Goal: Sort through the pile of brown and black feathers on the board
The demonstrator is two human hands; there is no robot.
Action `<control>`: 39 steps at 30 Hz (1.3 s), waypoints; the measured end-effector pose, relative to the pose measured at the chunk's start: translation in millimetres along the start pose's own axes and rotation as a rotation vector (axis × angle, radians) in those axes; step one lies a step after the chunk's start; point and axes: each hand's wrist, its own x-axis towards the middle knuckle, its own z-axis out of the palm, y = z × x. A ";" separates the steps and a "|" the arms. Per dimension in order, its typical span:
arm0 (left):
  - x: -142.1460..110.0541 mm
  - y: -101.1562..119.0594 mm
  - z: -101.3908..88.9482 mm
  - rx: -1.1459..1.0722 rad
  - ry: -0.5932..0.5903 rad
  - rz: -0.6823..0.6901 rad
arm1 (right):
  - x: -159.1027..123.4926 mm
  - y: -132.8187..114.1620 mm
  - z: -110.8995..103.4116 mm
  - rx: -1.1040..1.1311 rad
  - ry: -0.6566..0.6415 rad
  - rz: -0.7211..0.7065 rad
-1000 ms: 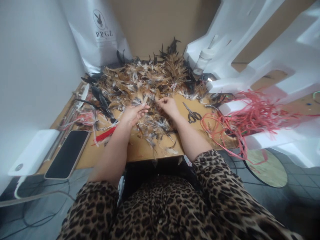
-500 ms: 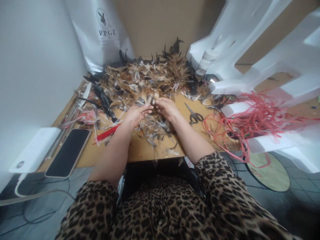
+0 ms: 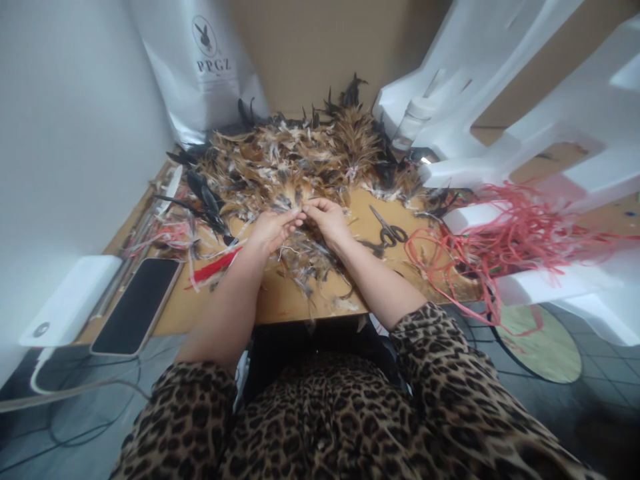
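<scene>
A large heap of brown, white and black feathers [image 3: 280,150] covers the back of the wooden table [image 3: 225,310]. In front of it my left hand [image 3: 277,229] pinches the base of a small fan of brown-tipped feathers [image 3: 295,189]. My right hand [image 3: 325,219] meets it there, thumb and forefinger closed at the same base; what exactly the right fingertips hold is hidden. Loose grey-brown feathers [image 3: 315,257] lie below my hands. To the right, black-handled scissors [image 3: 390,230] rest on the table, with a few dark feathers [image 3: 373,247] beside them.
At left lie a phone [image 3: 137,307], a white power bank [image 3: 75,300] with a cable, and a red bundle of strips [image 3: 215,267]. Tangled pink-red ribbon [image 3: 535,233] hangs over white foam [image 3: 550,283] at right. A clear bottle [image 3: 413,123] and a silver bag [image 3: 210,80] stand behind.
My right hand has shifted slightly left and closed in against my left fingertips. Dark feathers now lie beside the scissors. My left hand has barely moved.
</scene>
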 end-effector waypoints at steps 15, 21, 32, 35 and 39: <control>2.4 5.2 -4.9 -0.036 0.056 0.021 | 9.9 -10.1 -12.4 0.242 0.034 0.135; 2.5 9.2 -6.8 -0.105 0.092 0.058 | 10.2 -25.7 -20.3 0.159 -0.022 0.070; -0.8 13.8 -4.4 -0.122 0.078 -0.004 | 5.7 -45.9 -45.9 0.143 -0.373 0.112; -0.4 12.5 -5.2 -0.107 0.037 -0.012 | 3.9 -44.0 -49.1 0.146 -0.396 0.079; 0.2 11.6 -6.5 -0.102 0.028 -0.016 | 2.3 -42.5 -52.2 0.142 -0.445 0.040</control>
